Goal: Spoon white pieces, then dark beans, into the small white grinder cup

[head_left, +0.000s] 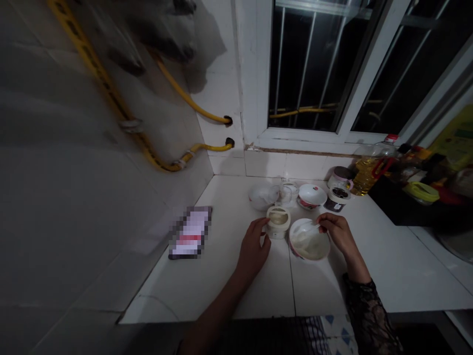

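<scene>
A pale spoon (312, 228) is pinched in my right hand (335, 231), its bowl end over or in a white bowl (295, 249) with a patterned outside. Pale, whitish contents (312, 245) lie in that bowl; whether they are powder or liquid I cannot tell. To its left stands a small cream-coloured jar (278, 230) with a see-through window in its top. My left hand (254, 244) is at the jar's left side, index finger at the lid's edge and thumb lower down, fingers apart and not wrapped around it.
Behind stand a clear bowl (258, 196), a clear cup (288, 193), a red-patterned bowl (312, 196) and a dark-filled jar (337, 198). An oil bottle (365, 172) and seasonings are at right. A blurred-out flat item (191, 234) lies left, near the tiled wall.
</scene>
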`<state>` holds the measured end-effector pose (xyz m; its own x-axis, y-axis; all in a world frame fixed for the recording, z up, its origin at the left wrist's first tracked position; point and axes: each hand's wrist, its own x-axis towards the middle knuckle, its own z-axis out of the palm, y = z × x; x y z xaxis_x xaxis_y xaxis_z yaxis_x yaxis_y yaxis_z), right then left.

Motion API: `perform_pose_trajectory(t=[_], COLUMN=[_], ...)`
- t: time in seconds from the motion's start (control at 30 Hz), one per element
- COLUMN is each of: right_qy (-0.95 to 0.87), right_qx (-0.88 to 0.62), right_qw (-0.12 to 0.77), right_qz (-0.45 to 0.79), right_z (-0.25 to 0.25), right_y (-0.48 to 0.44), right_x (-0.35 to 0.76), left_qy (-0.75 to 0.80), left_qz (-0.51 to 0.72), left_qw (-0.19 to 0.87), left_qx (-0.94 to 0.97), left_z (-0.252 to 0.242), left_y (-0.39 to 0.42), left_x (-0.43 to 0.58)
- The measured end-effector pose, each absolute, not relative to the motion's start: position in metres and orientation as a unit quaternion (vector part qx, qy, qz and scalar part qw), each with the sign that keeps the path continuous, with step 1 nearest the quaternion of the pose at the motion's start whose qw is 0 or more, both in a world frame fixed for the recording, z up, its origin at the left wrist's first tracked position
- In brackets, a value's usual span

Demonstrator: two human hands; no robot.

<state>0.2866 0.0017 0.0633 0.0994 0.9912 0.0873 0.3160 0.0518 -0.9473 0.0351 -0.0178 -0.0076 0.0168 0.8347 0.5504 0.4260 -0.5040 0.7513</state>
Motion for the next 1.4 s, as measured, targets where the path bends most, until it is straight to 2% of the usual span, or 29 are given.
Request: perform_pose_trajectory(t=[0.37,0.53,0.63,0.7,0.8,0.9,1.07,1.13,1.27,1.4], right_qy=[-0.512,-0.51,-0.55,-0.622,-0.774,-0.838,-0.724,-0.672,-0.681,-0.73], right_qx=[-0.555,-0.515,-0.502,-0.482,-0.387,-0.324,-0.438,-0.503,-0.582,-0.58], right_qw=[0.52,0.592,0.607,0.591,0.501,0.436,0.533,0.542,0.439,0.346], right_qz=[0.4,0.353,0.277,0.176,0.021,-0.047,-0.001,0.041,0.07,0.103], right_z=[0.069,0.067,0.064,0.063,0.064,0.066,0.066,0.063,0.06,0.06], right_y=[0.002,0.001,-0.001,-0.003,-0.006,-0.009,-0.011,-0.009,-0.003,-0.002], right_x=[0.289,0.276,0.261,0.253,0.245,0.243,0.26,0.273,0.294,0.286], left_qy=[0.452,0.457,0.455,0.453,0.456,0.457,0.458,0.456,0.459,0.457], left_qz=[0.533,0.533,0.534,0.531,0.528,0.527,0.53,0.53,0.53,0.53], left_qw=[0.19,0.188,0.183,0.182,0.186,0.189,0.182,0.182,0.183,0.183], left_qx=[0.69,0.687,0.688,0.692,0.692,0.691,0.69,0.691,0.689,0.691], left_z=[-0.005,-0.005,-0.005,-0.005,-0.006,-0.008,-0.008,-0.007,-0.008,-0.008], left_y=[-0.018,-0.018,-0.018,-0.018,-0.018,-0.017,-0.018,-0.018,-0.018,-0.018], left_x=[0.035,0.035,0.035,0.035,0.035,0.035,0.036,0.036,0.035,0.035])
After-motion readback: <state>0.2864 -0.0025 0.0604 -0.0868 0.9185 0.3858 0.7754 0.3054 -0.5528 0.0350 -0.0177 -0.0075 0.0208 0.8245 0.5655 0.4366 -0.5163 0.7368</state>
